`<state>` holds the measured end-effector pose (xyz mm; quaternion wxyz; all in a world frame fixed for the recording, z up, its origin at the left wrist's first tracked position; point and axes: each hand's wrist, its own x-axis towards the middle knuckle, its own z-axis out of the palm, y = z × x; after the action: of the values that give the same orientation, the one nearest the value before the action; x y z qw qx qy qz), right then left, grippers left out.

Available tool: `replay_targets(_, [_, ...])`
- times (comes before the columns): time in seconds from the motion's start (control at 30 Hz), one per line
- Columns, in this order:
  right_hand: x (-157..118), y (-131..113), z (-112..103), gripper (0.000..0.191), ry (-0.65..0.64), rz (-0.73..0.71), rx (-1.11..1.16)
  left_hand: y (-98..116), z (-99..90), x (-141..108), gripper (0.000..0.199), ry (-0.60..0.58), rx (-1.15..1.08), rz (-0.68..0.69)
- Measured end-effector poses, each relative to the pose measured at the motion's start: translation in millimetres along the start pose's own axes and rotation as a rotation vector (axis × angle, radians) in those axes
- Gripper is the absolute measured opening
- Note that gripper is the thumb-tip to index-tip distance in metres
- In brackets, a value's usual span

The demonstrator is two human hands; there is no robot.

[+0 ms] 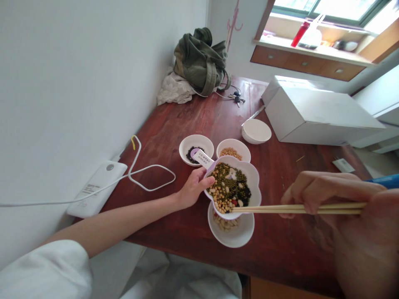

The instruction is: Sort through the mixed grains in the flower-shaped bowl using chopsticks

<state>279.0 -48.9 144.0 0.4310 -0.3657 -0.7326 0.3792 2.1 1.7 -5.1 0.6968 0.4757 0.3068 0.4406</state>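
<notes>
My left hand (195, 187) grips the edge of a white flower-shaped bowl (254, 182) with a lilac rim and a handle. Mixed green, black and tan beans (229, 187) with some peanuts lie inside it. From the right, my right hand (324, 199) holds a pair of wooden chopsticks (274, 209), whose tips reach the bowl's lower edge. Partly under the flower bowl is a round bowl (232, 238) of pale peanuts. Behind it stand a bowl (196, 140) of black beans and a bowl (233, 144) of yellow beans.
An upturned or empty white bowl (256, 131) stands farther back, beside a large white box (318, 112). A green bag (199, 62) and keys (237, 99) lie at the table's far end. A white power bank (98, 189) and cable (149, 167) are at left.
</notes>
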Motion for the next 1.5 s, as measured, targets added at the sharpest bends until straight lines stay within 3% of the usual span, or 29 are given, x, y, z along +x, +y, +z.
replay_targets(0.07, [-1,6,6,0.069,0.059,0.037,0.105,0,0.1,0,0.063,-0.005,0.0,0.001])
replay_targets(0.2, [-8,25,17,0.079,-0.056,0.076,0.075,0,-0.4,1,0.064,-0.009,0.013,0.022])
replay_targets(0.3, [-12,36,21,0.074,-0.048,0.087,0.066,-1,-1.3,1,0.066,-0.011,0.018,0.029])
replay_targets(0.4, [-12,38,22,0.07,-0.032,0.078,0.06,-2,-1.7,1,0.068,-0.007,-0.001,0.027])
replay_targets(0.57, [-12,36,21,0.082,-0.029,0.12,0.039,-4,-1.7,2,0.066,-0.001,-0.014,0.025])
replay_targets(0.67, [-11,36,23,0.08,-0.026,0.127,0.059,-5,-2.1,3,0.065,-0.009,-0.021,0.031])
replay_targets(0.97, [2,39,28,0.06,-0.041,-0.02,0.083,-9,-3.0,3,0.061,-0.025,-0.037,0.038])
replay_targets(1.5, [4,42,30,0.056,0.001,-0.148,0.003,-12,-5.4,4,0.057,-0.008,-0.001,0.053])
